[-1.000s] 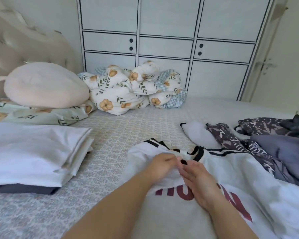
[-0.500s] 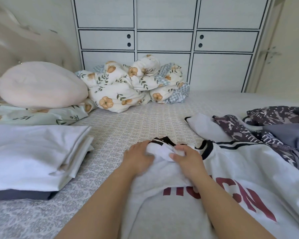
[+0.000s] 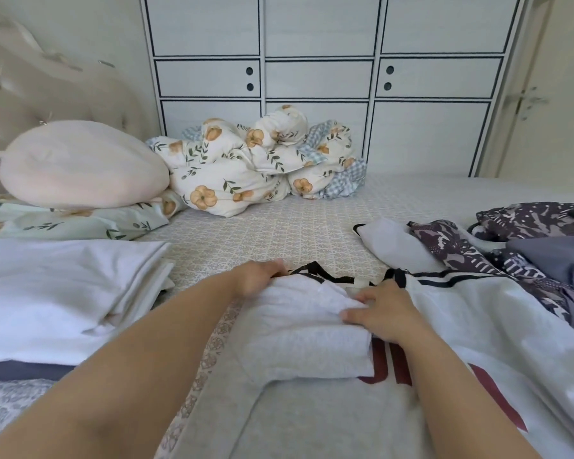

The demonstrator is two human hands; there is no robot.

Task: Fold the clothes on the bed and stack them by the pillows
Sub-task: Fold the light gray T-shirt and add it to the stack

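Head view: white knit T-shirt (image 3: 328,352) w/ black trim at collar and sleeve lies on the bed (image 3: 279,233), front centre, one sleeve side folded over the chest into a soft, thick fold. Fabric looks like fine ribbed or waffle cotton. Dark red block print on the chest, partly covered by the fold and the right arm; letters not readable.

Left hand (image 3: 257,279) rests on the far left edge of the fold near the collar, fingers curled over the cloth edge, gripping it. Right hand (image 3: 383,313) lies on the fold's right side, fingers bent down onto the cloth and thumb tucked against the fold; it seems to pinch the layer, though the grip isn't fully clear.

Bed sheet is pale w/ a small tile-like pattern. At left, near the pillows, a stack of folded clothes (image 3: 57,289): smooth white pieces on top, a dark grey-blue one at the bottom. Behind it a round pinkish cushion (image 3: 80,164) sits on a flat floral pillow (image 3: 73,221). Bunched floral duvet (image 3: 256,164), orange flowers w/ a blue check lining, at the far side of the bed. At right, a loose pile of unfolded clothes (image 3: 517,256): dark purple patterned fabric, plain grey-blue, one white piece. White wardrobe (image 3: 318,77) w/ dark line trim behind; padded tufted headboard (image 3: 47,84) at left.
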